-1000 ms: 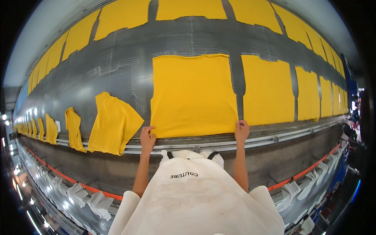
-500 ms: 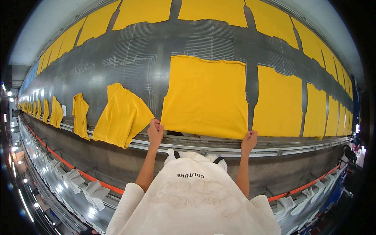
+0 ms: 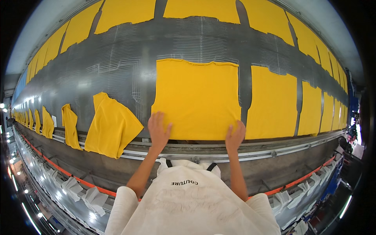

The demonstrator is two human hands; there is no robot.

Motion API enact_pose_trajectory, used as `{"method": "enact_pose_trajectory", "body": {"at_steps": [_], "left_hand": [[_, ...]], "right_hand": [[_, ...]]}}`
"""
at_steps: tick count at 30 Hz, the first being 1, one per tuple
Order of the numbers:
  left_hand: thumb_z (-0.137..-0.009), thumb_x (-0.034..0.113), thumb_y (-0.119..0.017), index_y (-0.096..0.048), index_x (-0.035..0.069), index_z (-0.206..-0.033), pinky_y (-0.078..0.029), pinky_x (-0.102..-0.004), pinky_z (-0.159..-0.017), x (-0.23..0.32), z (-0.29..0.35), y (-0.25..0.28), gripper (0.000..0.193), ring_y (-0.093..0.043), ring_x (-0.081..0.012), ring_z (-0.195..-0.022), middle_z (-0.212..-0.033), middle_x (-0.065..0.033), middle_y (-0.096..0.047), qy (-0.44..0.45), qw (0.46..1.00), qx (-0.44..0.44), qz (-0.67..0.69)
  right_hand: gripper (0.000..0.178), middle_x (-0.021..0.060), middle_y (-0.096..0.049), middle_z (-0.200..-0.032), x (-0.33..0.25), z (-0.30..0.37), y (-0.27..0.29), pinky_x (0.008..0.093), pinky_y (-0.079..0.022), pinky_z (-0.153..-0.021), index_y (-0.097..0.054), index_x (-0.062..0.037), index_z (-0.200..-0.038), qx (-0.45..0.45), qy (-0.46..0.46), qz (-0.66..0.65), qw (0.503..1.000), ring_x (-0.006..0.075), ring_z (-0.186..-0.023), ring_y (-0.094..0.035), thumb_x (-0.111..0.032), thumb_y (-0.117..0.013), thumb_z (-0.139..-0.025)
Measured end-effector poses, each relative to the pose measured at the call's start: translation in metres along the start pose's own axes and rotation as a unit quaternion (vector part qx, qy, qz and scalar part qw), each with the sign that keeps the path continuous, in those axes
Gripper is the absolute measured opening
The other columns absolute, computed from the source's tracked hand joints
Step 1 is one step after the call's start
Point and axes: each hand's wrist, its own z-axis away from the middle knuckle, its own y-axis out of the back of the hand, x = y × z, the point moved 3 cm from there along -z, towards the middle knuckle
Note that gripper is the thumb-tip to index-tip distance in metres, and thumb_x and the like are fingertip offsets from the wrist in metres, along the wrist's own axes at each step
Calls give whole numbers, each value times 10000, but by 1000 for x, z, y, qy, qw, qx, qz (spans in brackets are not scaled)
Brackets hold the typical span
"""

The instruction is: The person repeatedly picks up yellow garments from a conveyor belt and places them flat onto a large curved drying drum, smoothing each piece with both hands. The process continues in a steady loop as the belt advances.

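A yellow fabric garment panel lies flat on the dark grey table right in front of me, its far edge slightly curled and uneven. My left hand rests on its near left corner, fingers stretched out and thumb apart. On the near right corner lies my right hand, also open, with its fingers extended over the cloth. Neither hand grips the fabric. To the left, a creased, loosely laid yellow garment piece hangs partly over the table's near edge.
Flat yellow panels continue to the right, and another row runs along the far side. More crumpled yellow pieces trail off leftward. A metal rail follows the near edge. Behind me, an orange rail borders another table with white cloths.
My hands have let go of the panel's near corners and now lie open on it. The panel's near edge has come down flat, and the view has shifted slightly right.
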Motion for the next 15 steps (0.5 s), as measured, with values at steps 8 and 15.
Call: {"method": "enact_pose_trajectory", "body": {"at_steps": [8,15], "left_hand": [[-1061,507,-455,-370,109,-1617,-69,-622,-1257,56,-143,-75,689,-166,-413,-1584,-1710,-120,-268,-155,982,-89,-59],[-1065,544,-423,-409,195,-1612,-53,-612,-1261,50,-239,-90,649,-167,-389,-1589,-1710,-83,-282,-173,981,-45,-69]], "right_hand": [[622,160,-298,-1688,-122,-121,-96,565,-145,-1273,-346,-80,-1618,-165,262,10,951,402,-1574,-205,-302,-497,-1057],[601,129,-241,-1716,-144,-201,-143,608,-52,-1270,-311,-118,-1642,-134,279,38,950,385,-1598,-134,-294,-414,-1077]]}}
